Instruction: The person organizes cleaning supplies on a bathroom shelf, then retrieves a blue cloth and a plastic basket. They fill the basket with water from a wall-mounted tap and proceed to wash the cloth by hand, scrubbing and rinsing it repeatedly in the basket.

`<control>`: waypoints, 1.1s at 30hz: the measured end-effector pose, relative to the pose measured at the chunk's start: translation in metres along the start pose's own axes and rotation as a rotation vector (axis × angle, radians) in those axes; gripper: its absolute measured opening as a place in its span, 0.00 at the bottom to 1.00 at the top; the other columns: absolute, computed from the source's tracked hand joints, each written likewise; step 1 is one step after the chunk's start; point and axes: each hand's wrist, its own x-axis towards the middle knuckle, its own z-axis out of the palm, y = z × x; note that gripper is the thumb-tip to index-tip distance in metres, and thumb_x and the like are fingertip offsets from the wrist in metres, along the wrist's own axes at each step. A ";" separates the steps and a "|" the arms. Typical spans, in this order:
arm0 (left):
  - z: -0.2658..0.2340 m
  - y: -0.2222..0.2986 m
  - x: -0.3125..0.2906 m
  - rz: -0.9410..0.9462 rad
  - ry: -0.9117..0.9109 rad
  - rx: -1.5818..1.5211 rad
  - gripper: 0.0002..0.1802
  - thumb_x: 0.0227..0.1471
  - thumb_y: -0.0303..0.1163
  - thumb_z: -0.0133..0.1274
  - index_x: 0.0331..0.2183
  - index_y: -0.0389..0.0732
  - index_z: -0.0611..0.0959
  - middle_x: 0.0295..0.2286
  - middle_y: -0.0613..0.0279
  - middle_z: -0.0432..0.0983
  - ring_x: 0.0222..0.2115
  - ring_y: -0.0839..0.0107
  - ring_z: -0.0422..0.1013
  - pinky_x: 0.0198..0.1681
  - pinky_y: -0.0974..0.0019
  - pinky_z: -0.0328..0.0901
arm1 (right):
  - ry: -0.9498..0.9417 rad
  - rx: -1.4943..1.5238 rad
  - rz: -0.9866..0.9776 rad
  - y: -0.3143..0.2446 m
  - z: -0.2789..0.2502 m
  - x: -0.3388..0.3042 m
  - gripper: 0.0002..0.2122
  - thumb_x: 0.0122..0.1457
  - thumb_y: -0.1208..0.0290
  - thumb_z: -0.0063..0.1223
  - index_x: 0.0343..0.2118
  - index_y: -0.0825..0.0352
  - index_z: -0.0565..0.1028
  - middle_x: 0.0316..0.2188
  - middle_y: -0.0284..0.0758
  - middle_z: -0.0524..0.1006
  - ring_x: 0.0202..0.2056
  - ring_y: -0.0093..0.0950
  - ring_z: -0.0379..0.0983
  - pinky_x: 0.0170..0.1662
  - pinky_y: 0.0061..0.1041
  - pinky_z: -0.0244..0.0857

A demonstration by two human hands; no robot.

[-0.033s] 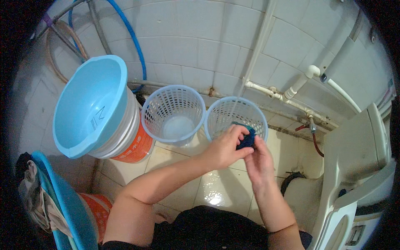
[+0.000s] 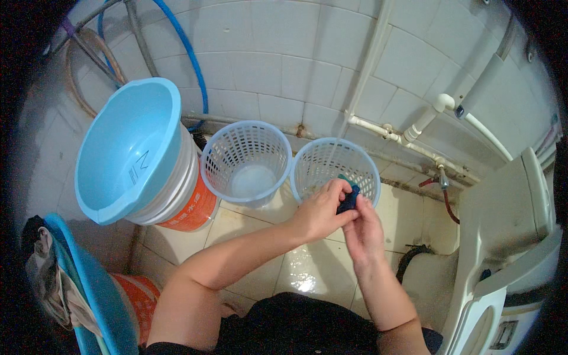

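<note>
My left hand (image 2: 324, 212) is closed on a small, bunched dark blue piece (image 2: 348, 201) that looks like cloth. A bit of teal (image 2: 344, 178) shows at its upper edge; whether both colours belong to one piece I cannot tell. My right hand (image 2: 365, 228) meets it from the right, fingertips and thumb pressed to the blue piece. Both hands are over the near rim of the right-hand pale blue slotted basket (image 2: 313, 168), and they cover part of its opening. A matching slotted basket (image 2: 245, 131) stands to its left, touching or nearly so.
A light blue basin (image 2: 127, 142) leans on a white and orange bucket (image 2: 189, 204) at left. Nearer, a blue basin (image 2: 89, 296) has clothes (image 2: 53, 278) over its rim. At right stand a toilet (image 2: 503, 207) and a wall tap (image 2: 442, 176). The tiled floor (image 2: 307, 266) looks wet.
My hands have shifted very slightly around the blue piece, and its teal edge now pokes up more clearly. The baskets and basins stay where they were.
</note>
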 end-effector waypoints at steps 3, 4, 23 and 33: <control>0.009 -0.019 0.004 -0.065 0.076 0.031 0.12 0.48 0.27 0.51 0.37 0.38 0.72 0.29 0.58 0.72 0.30 0.69 0.70 0.34 0.66 0.66 | 0.020 0.019 0.005 0.017 -0.004 0.001 0.07 0.61 0.70 0.41 0.35 0.67 0.68 0.38 0.35 0.71 0.42 0.28 0.68 0.49 0.30 0.61; 0.011 -0.022 0.004 -0.151 0.084 -0.080 0.12 0.48 0.27 0.51 0.38 0.38 0.72 0.29 0.57 0.73 0.31 0.68 0.71 0.34 0.65 0.66 | 0.060 0.070 -0.018 0.025 -0.011 0.002 0.07 0.61 0.72 0.38 0.37 0.67 0.69 0.39 0.35 0.71 0.43 0.27 0.67 0.49 0.28 0.60; 0.022 -0.042 -0.011 0.451 0.041 0.227 0.12 0.42 0.24 0.52 0.33 0.36 0.72 0.30 0.54 0.69 0.33 0.54 0.68 0.36 0.57 0.65 | 0.026 0.072 -0.123 0.044 -0.034 0.083 0.11 0.60 0.70 0.39 0.41 0.70 0.69 0.38 0.33 0.73 0.39 0.30 0.68 0.47 0.27 0.61; 0.003 -0.132 -0.015 -0.047 0.475 0.367 0.31 0.42 0.30 0.56 0.48 0.34 0.63 0.40 0.46 0.61 0.44 0.51 0.58 0.50 0.52 0.52 | -0.258 -1.823 -0.420 0.054 -0.134 0.150 0.14 0.58 0.72 0.37 0.45 0.65 0.72 0.46 0.45 0.72 0.45 0.40 0.70 0.47 0.31 0.63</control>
